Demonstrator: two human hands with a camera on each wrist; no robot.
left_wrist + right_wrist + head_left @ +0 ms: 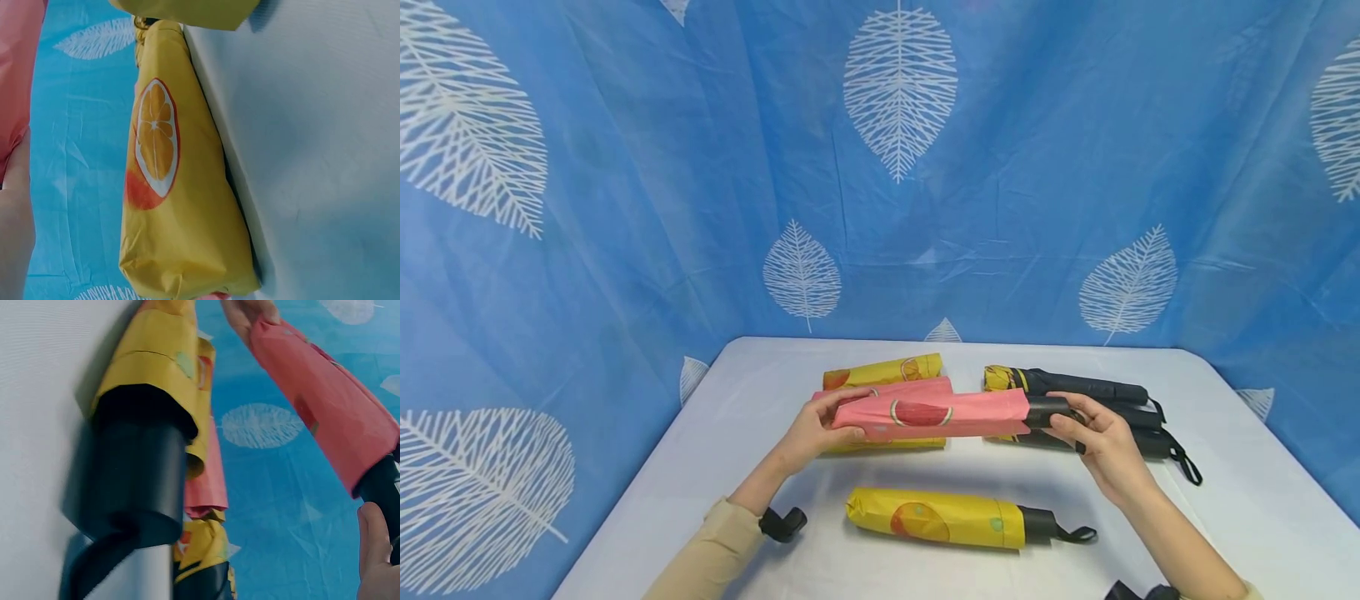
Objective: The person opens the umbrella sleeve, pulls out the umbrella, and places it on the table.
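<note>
A folded umbrella in a pink watermelon-print cover [970, 410] is held level above the white table in the head view. My left hand [812, 432] grips its covered left end, thumb below and fingers on top. At the other end my right hand [1101, 440] pinches the black handle [1047, 412]. The right wrist view shows the pink cover [325, 400] stretched between both hands, the black handle coming out of its open end. Below on the table lies a yellow fruit-print umbrella [943, 518] with its black handle and strap pointing right.
Behind the held umbrella lie yellow-covered pieces [887, 371] and another pink one [925, 386], partly hidden. Several black umbrellas [1086, 386] with yellow ends and wrist straps lie at the back right. A blue leaf-print curtain [1000, 208] surrounds the white table [767, 358].
</note>
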